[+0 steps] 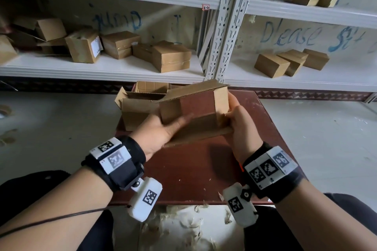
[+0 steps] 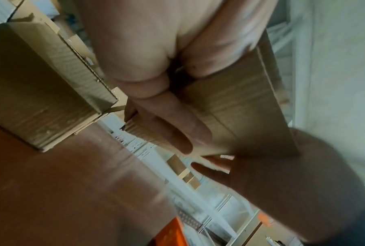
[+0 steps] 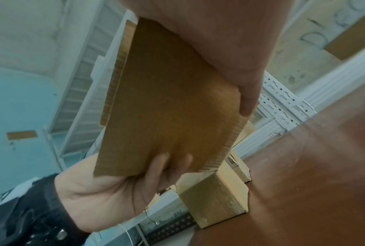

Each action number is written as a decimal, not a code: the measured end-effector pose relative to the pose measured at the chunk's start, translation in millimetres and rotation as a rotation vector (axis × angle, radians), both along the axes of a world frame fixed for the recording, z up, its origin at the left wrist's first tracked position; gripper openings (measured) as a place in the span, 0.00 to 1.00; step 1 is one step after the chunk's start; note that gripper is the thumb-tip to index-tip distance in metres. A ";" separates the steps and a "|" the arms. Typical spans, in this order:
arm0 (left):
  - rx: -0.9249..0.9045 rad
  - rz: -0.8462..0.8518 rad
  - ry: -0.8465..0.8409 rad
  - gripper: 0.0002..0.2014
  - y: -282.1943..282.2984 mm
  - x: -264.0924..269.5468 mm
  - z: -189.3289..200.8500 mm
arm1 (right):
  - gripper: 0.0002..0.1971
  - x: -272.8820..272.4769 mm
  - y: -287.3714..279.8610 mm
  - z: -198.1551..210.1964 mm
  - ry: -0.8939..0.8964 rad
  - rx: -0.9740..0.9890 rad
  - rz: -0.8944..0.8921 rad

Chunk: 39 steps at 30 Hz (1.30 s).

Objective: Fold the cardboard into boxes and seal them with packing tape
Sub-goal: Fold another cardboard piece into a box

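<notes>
Both hands hold one cardboard blank (image 1: 195, 108) in the air above the middle of the brown counter (image 1: 193, 169), half opened into a sleeve — you can see the counter straight through it. The left hand (image 1: 163, 128) cups the blank from below at 8 o'clock, fingers curled up its near panel; the right hand (image 1: 236, 120) clamps the 3 o'clock end, thumb pressing a side flap inward. Held so, the two hands can likely square the sleeve and fold the flaps without the counter getting in the way.

At 11 o'clock of the blank an open, untaped box (image 1: 138, 106) sits on the counter, just behind it and close to the left fingers. The near half of the counter is bare of boxes — room to set the work down. No tape roll shows. Finished boxes lie on the shelf (image 1: 102, 69) at 12 o'clock.
</notes>
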<state>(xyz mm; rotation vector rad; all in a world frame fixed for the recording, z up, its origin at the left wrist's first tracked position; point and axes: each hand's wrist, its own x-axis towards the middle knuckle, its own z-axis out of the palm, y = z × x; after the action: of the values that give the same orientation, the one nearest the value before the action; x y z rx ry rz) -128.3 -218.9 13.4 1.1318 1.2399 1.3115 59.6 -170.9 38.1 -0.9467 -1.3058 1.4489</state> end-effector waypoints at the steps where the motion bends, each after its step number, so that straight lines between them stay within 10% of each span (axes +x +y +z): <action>1: -0.007 0.005 -0.007 0.25 1.1 1.3 -7.1 | 0.34 -2.8 -0.9 -0.5 -0.040 0.003 -0.027; 11: -0.199 0.015 -0.118 0.35 7.1 -8.2 14.3 | 0.27 4.8 8.1 5.8 0.083 -0.101 0.027; 16: -0.034 0.050 -0.052 0.15 -0.5 -8.2 28.5 | 0.22 8.8 12.6 5.1 0.076 -0.117 0.001; 19: 0.030 0.077 0.092 0.21 -0.8 -7.0 25.9 | 0.07 8.6 13.3 3.2 -0.021 -0.097 -0.007; 39: 0.066 0.127 0.318 0.50 6.8 -9.9 9.9 | 0.11 8.8 15.8 -11.4 -0.036 -0.191 -0.103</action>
<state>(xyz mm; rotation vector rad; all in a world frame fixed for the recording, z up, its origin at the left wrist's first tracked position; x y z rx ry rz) -138.2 -212.0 23.4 1.3658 1.5298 1.3085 68.4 -155.1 26.7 -1.1529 -1.1409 1.5018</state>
